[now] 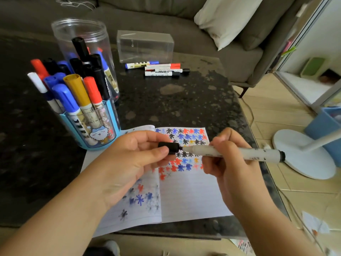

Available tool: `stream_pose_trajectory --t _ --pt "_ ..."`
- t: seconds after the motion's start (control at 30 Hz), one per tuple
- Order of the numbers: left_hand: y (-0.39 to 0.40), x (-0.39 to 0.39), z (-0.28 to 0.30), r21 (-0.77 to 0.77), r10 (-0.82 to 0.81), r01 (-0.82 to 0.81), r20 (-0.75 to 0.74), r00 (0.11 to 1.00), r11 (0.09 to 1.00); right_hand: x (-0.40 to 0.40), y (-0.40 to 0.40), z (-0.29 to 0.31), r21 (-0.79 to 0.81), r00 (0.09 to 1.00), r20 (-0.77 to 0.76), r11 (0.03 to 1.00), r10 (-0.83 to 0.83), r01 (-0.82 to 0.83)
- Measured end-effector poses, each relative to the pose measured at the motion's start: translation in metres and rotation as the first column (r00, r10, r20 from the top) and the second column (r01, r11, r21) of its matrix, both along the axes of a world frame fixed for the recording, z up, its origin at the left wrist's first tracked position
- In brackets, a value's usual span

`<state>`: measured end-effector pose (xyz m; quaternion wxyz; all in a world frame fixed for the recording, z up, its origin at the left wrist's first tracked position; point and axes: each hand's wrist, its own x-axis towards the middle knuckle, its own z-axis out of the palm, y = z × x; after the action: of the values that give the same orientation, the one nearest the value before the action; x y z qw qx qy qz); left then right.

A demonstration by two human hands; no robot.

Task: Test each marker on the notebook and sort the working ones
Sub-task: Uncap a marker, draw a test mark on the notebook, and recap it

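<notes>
Black cap (168,147) is pinched by left hand (129,159); white-barrelled marker (234,152) is gripped by right hand (232,163), tip pointed at the cap mouth, just beside it (contact can't be told). Both are held above the open notebook (191,196), its page covered in red, blue and black stars. Blue marker holder (97,130) and clear jar (83,39) sit left on the tabletop (175,100); four capped markers (158,69) lie by a clear box (145,46).
</notes>
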<state>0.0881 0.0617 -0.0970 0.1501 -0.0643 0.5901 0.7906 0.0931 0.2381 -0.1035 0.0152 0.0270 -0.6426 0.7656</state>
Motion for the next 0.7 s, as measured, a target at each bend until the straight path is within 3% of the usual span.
stream_pose_trajectory --t 0.13,0.4,0.47,0.57,0.7 --pt "0.009 0.001 0.0 -0.02 -0.069 0.068 -0.027 0.997 0.997 0.0 0.004 -0.001 0.059 1.0 -0.003 0.998 -0.01 0.01" --pt "0.022 0.002 0.002 -0.439 -0.379 0.292 -0.124 0.917 0.85 0.002 0.016 0.005 0.122 0.999 -0.031 0.992 -0.005 0.009" --pt "0.024 0.003 0.003 -0.396 -0.432 0.366 -0.089 0.898 0.842 0.003 0.02 0.007 0.113 1.0 -0.018 0.994 -0.003 0.005" --pt "0.03 0.009 0.009 -0.203 -0.45 0.432 -0.05 0.892 0.879 0.006 0.024 0.008 0.073 1.0 -0.018 0.997 0.017 -0.015" --pt "0.035 0.016 0.01 -0.265 -0.456 0.407 -0.163 0.875 0.874 0.016 0.022 0.008 0.085 0.99 -0.138 0.995 -0.036 0.048"
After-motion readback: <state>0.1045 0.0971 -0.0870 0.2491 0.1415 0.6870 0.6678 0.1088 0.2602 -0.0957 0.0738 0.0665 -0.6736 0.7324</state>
